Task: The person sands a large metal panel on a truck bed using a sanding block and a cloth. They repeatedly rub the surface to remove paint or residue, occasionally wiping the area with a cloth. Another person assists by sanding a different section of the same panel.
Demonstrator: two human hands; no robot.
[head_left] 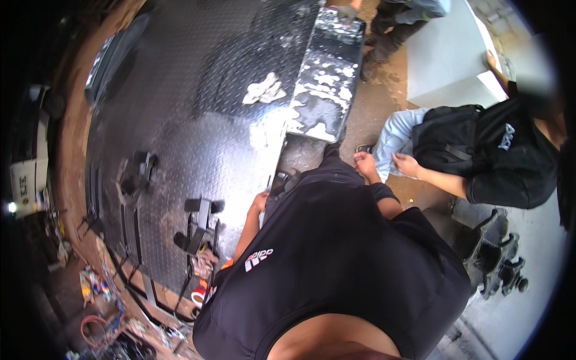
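Observation:
My left hand [259, 203] is at the near right edge of a big dark tread plate [180, 156]. Its fingers are small and partly hidden, so its grip is unclear. In front of my torso, my right hand [365, 164] is held up with bent, closed fingers; anything inside them is too small to make out. Just right of it is another person's bare hand [408, 165]. Ahead, a narrow dark panel [324, 90] with patches of white foam or liquid extends alongside the plate. A crumpled white rag [265, 89] lies on the plate.
A person in black [510, 150] sits at right, beside a large pale box [444, 54]. Another person's gloved hand [347, 13] touches the panel's far end. Black metal brackets [198, 225] and a roll of tape [199, 295] lie at left. Dark castings [492, 252] stand at right.

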